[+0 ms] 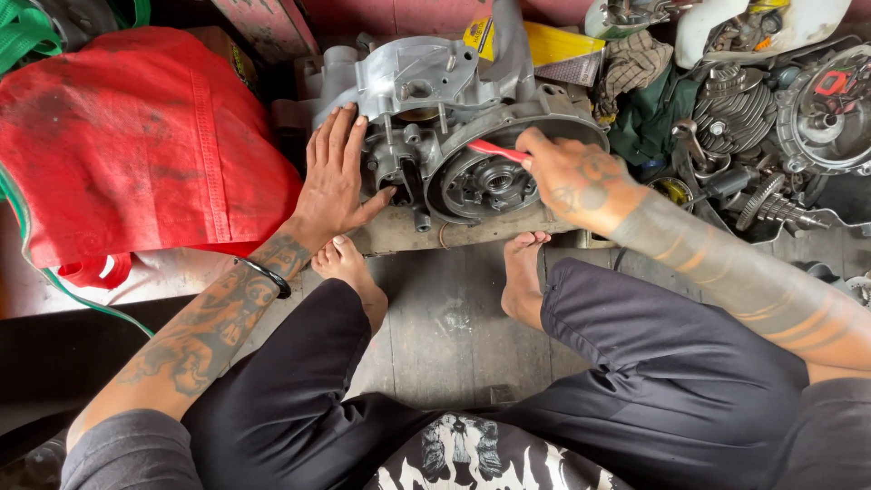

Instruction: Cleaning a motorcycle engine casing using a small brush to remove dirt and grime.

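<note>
- Up at the far edge, just behind the engine, a flat yellow package with a dark corner label, lying tilted; print too small to tell.
- Beside it to the right, a checked brown rag crumpled over a dark green cloth.
- At far right, a heap of greasy metal parts: finned cylinder, toothed gears, round covers, all dull grey; a white plastic shell above them.
- On the left, a big red cloth, stitched seams, smudged with dark grime, with a green strap at the far left corner.
- Centre and far: a grey cast-aluminium engine crankcase, standing on its side on a worn wooden block, round open housing facing the camera with clutch hub and bolts inside, surfaces oily and scuffed.
- Left hand laid flat, fingers spread, pressing against the left side of the crankcase; black bangle on the wrist.
- Right hand closed tight round a red-handled tool, its tip pointing left into the round housing; tool's working end hidden.
- Near the block, two bare feet braced against its near edge on the grey plank floor; dark trousers over bent knees.
</note>
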